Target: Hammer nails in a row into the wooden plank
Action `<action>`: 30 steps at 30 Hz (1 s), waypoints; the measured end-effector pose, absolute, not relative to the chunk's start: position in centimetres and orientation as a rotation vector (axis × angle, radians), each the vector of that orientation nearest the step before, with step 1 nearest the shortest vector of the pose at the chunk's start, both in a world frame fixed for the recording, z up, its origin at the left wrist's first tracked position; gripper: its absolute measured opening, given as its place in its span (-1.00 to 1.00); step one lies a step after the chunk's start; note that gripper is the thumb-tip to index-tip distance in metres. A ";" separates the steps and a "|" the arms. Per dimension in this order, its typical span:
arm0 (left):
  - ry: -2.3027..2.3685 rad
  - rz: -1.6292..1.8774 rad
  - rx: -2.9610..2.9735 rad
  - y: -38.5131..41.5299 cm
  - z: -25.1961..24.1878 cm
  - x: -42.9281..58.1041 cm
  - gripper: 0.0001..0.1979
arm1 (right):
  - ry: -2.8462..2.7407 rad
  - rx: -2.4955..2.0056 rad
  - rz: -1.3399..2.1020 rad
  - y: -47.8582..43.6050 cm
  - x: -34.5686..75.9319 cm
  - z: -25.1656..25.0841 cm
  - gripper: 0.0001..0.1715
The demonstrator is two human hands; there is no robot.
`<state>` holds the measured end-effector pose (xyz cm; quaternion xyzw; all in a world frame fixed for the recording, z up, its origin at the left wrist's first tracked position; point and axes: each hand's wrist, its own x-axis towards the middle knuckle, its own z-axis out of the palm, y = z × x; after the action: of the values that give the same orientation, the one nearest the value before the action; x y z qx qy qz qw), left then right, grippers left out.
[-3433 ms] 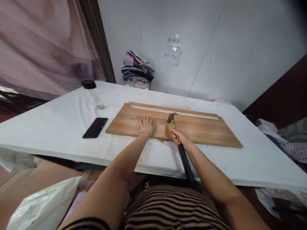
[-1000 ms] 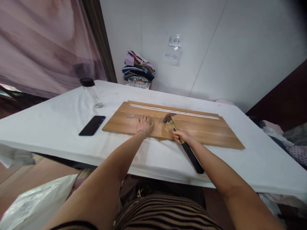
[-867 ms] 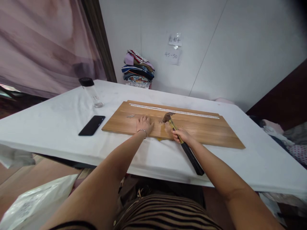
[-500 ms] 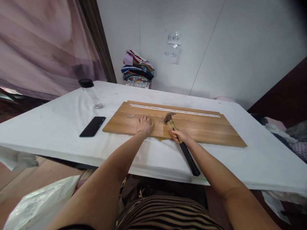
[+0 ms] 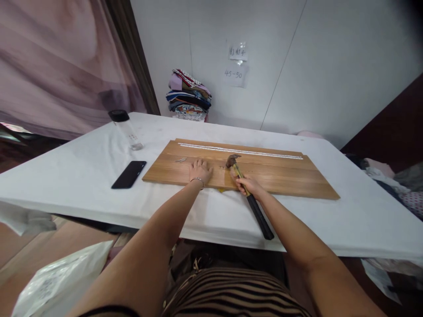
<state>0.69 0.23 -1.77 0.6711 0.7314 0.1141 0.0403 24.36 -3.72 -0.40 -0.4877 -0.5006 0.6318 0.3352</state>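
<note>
One hammer (image 5: 258, 215) sits in your right hand (image 5: 249, 186), its long axis slanting from a rusty head at the far left to a black butt at the near right. Your fingers wrap the yellow part of the handle, between head and black grip, so the head lies just far and left of your knuckles. That head is over the middle of a wooden board (image 5: 284, 176); whether it touches the wood, you cannot tell from this angle. A few small dark specks (image 5: 222, 167), too small to name, are on the board just left of the head, and more dot the wood to its right.

Left of those specks, your left hand (image 5: 201, 171) lies palm down on the board with its fingers slightly spread, holding nothing that shows. So the specks lie between your left hand and the hammer's head, with the head closer to them. The board's long axis runs left to right, across the slant of the hammer.

Farther left, a few loose nails (image 5: 181, 160) rest on the board, nearer your left hand than your right. Two white strips (image 5: 244, 152) run along the far side. Beyond the board's left end, on the white table (image 5: 297, 224), are a phone (image 5: 129, 175) and, farther back, a bottle (image 5: 126, 130).
</note>
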 end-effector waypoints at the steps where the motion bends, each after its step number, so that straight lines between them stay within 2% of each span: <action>1: 2.244 0.352 2.053 0.2 -1.8 0.7 -0.51 | -1.313 -1.269 1.642 -3.7 24.2 -0.6 -0.61; 19: 2.229 0.350 2.055 0.2 -1.7 0.7 -0.53 | -1.274 -1.203 1.630 -4.0 23.0 -1.8 -0.47; 30: 2.234 0.331 2.062 0.4 -1.8 0.7 -0.51 | -1.173 -1.190 1.726 -4.3 23.3 -0.9 -0.57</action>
<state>0.72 0.37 -1.76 0.6737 0.7299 0.1082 0.0415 23.28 -4.27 -0.87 -0.4618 -0.4553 0.6699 0.3616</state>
